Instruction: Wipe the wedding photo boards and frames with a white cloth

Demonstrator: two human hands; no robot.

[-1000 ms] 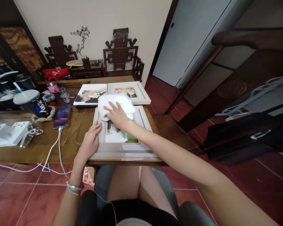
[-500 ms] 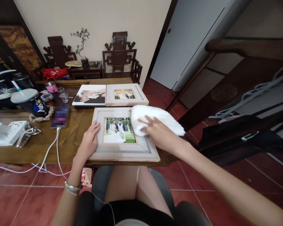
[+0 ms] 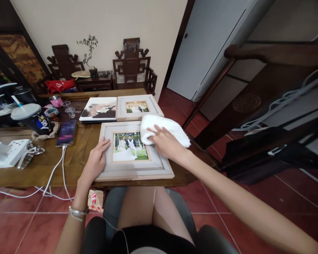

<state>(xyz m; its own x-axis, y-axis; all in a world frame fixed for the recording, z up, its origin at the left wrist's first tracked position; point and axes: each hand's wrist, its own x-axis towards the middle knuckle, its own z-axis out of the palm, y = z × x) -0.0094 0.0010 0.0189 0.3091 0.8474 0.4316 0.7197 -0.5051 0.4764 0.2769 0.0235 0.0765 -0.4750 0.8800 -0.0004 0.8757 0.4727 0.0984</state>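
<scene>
A pale wooden picture frame (image 3: 132,172) lies flat on the table, holding a photo (image 3: 129,146) of a couple outdoors. Over its left border, my left hand (image 3: 97,158) grips the edge with the fingers resting on top. My right hand (image 3: 165,143) presses a folded white cloth (image 3: 172,125) onto the frame's far right side, fingers spread over the fabric. The cloth hides the far right corner and a bit of the photo's right edge. Behind it, touching or nearly so, lie a second framed photo (image 3: 122,109) and a white-edged photo album or panel (image 3: 95,102).
Left on the table (image 3: 79,173) are a phone (image 3: 66,132) with white cables, a power strip (image 3: 10,153), a metal clip (image 3: 30,153), a lidded black cup (image 3: 39,121), a pink mug (image 3: 56,101) and small clear cups (image 3: 70,111). A wooden chair back (image 3: 243,84) stands right.
My right hand has slid the cloth slightly left and away from me over the frame, and its right end has drawn in. My left hand keeps its place on the frame. The view shifted slightly.
</scene>
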